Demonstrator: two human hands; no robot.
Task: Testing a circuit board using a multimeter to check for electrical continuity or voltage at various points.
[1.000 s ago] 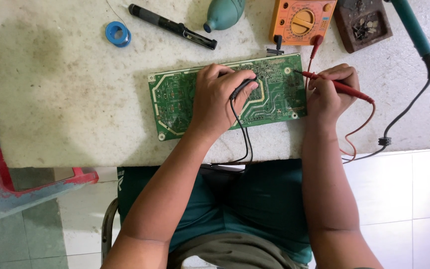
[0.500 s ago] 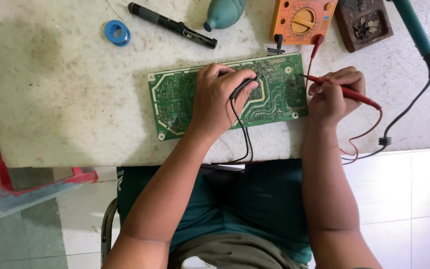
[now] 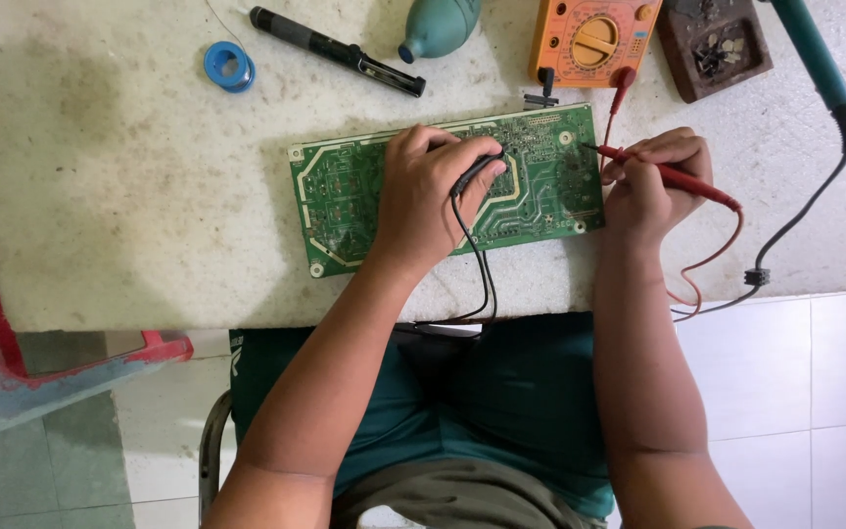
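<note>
Green circuit board [image 3: 540, 176]: lies flat on the table [image 3: 129, 216], near its front edge, solder side up.
Left hand [image 3: 423, 196]: rests on the middle of the board, fingers curled closed around the black probe [image 3: 477, 168]; tip pressed to the board, its black lead running down off the table edge.
Right hand [image 3: 653, 181]: at the board's right end, fingers pinched shut on the red probe [image 3: 673, 174]; tip touching the board's right edge.
Behind the board: orange multimeter [image 3: 589, 39], black pen-shaped tool [image 3: 335, 49], blue solder spool [image 3: 228, 66], green bulb blower [image 3: 438, 24].
</note>
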